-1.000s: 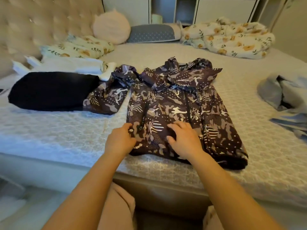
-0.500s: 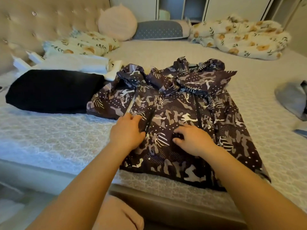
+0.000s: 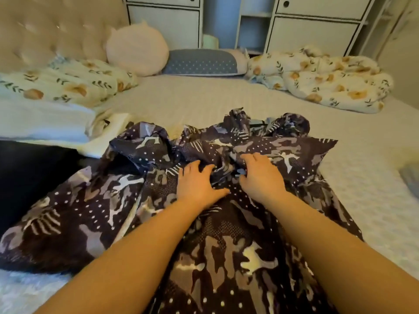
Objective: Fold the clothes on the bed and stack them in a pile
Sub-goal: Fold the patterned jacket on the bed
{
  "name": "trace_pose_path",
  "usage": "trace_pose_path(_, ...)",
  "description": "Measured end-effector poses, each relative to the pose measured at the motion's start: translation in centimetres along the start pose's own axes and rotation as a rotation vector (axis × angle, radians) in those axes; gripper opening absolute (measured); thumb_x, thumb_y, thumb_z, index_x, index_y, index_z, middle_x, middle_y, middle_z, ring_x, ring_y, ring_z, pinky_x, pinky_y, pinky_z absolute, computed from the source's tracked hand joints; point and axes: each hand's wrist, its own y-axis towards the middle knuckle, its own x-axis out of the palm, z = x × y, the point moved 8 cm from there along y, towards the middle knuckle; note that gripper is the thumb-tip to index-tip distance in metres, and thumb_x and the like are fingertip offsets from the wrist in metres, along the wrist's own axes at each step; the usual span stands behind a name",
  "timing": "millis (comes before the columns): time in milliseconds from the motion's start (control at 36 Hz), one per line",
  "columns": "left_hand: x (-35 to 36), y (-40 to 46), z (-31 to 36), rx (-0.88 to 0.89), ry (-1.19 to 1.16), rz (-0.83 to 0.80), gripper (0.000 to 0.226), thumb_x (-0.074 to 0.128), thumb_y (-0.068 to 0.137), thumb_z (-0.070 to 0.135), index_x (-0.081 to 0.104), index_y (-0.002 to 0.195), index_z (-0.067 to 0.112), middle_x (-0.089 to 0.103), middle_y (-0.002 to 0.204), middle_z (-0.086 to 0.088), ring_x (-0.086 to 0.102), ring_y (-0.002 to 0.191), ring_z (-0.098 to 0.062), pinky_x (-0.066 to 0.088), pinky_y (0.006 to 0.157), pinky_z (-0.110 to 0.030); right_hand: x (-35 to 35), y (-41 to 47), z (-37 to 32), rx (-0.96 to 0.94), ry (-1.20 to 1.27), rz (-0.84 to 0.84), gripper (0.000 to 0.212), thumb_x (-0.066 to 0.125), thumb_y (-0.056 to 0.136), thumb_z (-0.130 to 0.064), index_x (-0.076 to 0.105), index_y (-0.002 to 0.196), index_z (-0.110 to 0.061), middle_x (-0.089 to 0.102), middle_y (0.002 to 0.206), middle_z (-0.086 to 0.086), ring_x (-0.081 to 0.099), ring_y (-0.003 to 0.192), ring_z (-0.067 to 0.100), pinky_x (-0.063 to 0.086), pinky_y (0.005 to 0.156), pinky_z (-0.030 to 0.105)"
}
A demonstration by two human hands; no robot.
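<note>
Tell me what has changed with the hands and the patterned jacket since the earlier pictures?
Both hands, left hand and right hand, slid up the camouflage jacket from near its hem toward the collar. The jacket stays unfolded; the black garment remains beside it.

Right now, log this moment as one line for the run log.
stage: folding not begun | left hand: on camo jacket chest | right hand: gathering fabric near collar | black garment: left of jacket | pile: not identifiable
</note>
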Motion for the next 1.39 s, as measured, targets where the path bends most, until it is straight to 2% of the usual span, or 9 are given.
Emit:
trace_pose_path(222,-4.5,5.9,1.0,0.307,0.043,0.212,0.010,0.057,0.091,0.030,0.051,0.098,0.030,0.058,0.107,0.001,0.058,0.099,-0.025,0.045,0.072,-0.035,2.8,3.7,6.2,0.244,-0.239,0.083,0.023,0.046,0.094,-0.016,0.049,0.116,-0.020,0.057,0.117,0.002,0.058,0.101,0.023,0.041,0.080,0.034)
trace_pose_path(444,-17.3,4.3,1.2,0.644,0.615,0.609,0.020,0.082,0.060,0.007,0.074,0.076,0.014,0.061,0.075,-0.010,0.060,0.070,-0.029,0.042,0.060,-0.035,2.7,2.5,7.9,0.065,-0.190,0.163,0.045,0.045,0.093,-0.010,0.042,0.135,-0.027,0.041,0.125,0.002,0.055,0.096,0.021,0.035,0.060,0.027)
trace_pose_path(750,-21.6,1.9,-10.5,0.287,0.663,0.668,0.019,0.083,0.058,0.002,0.074,0.072,0.013,0.058,0.083,-0.015,0.052,0.082,-0.035,0.035,0.070,-0.046,3.8,2.0,8.0,0.003,-0.158,-0.135,0.055,0.050,0.091,-0.026,0.033,0.142,-0.037,0.029,0.144,-0.003,0.033,0.128,0.023,0.039,0.101,0.033)
trace_pose_path(861,-15.1,2.5,-15.1,0.153,0.734,0.100,0.040,0.063,0.078,0.043,0.060,0.118,0.048,0.039,0.141,0.003,0.027,0.132,-0.028,0.023,0.106,-0.045,3.8,2.0,4.6,-0.013,0.288,-0.418,0.043,0.052,0.090,-0.048,0.048,0.132,-0.042,0.028,0.150,-0.002,0.021,0.138,0.021,0.020,0.109,0.034)
trace_pose_path(944,-11.0,1.3,-19.2,-0.080,0.289,-0.176,0.071,0.045,0.073,0.076,0.042,0.138,0.047,0.013,0.158,0.004,0.005,0.144,-0.026,0.006,0.117,-0.044,3.2,2.2,0.5,-0.013,0.632,-0.396,0.060,0.038,0.087,-0.066,0.049,0.136,-0.033,0.035,0.150,-0.005,0.027,0.137,0.011,0.016,0.111,0.032)
trace_pose_path(1056,-11.1,0.5,-20.9,-0.296,-0.417,0.117,0.062,0.057,0.081,0.064,0.055,0.131,0.028,0.017,0.156,-0.004,0.027,0.140,-0.027,0.016,0.116,-0.040,3.9,3.9,-4.0,-0.108,0.295,-0.241,0.057,0.013,0.096,-0.061,0.020,0.149,-0.040,0.011,0.159,-0.008,0.008,0.146,0.018,0.006,0.118,0.048)
trace_pose_path(1139,-12.0,0.0,-22.0,-0.473,-0.430,0.350,0.063,0.065,0.084,0.047,0.047,0.135,0.014,0.038,0.142,-0.014,0.048,0.124,-0.033,0.036,0.104,-0.040,6.2,3.8,-6.6,-0.168,0.203,-0.198,0.057,0.011,0.096,-0.060,0.006,0.150,-0.041,-0.003,0.160,-0.012,-0.004,0.147,0.016,-0.007,0.115,0.049)
trace_pose_path(1250,-10.4,0.2,-21.7,-0.647,-0.505,0.249,0.070,0.071,0.079,0.047,0.046,0.132,0.008,0.058,0.125,-0.014,0.053,0.116,-0.034,0.044,0.093,-0.039,11.1,3.1,-7.6,-0.170,0.034,-0.405,0.063,0.012,0.094,-0.065,-0.005,0.150,-0.040,-0.017,0.158,-0.008,-0.019,0.145,0.019,-0.012,0.113,0.053)
trace_pose_path(1389,-14.0,-0.4,-21.0,-0.672,-0.380,0.370,0.023,0.065,0.083,0.028,0.058,0.095,0.010,0.065,0.099,-0.014,0.057,0.083,-0.030,0.042,0.066,-0.033,9.0,3.2,-8.6,-0.166,0.097,-0.530,0.074,0.027,0.090,-0.071,0.008,0.152,-0.036,-0.004,0.160,-0.003,-0.005,0.147,0.025,0.002,0.116,0.052)
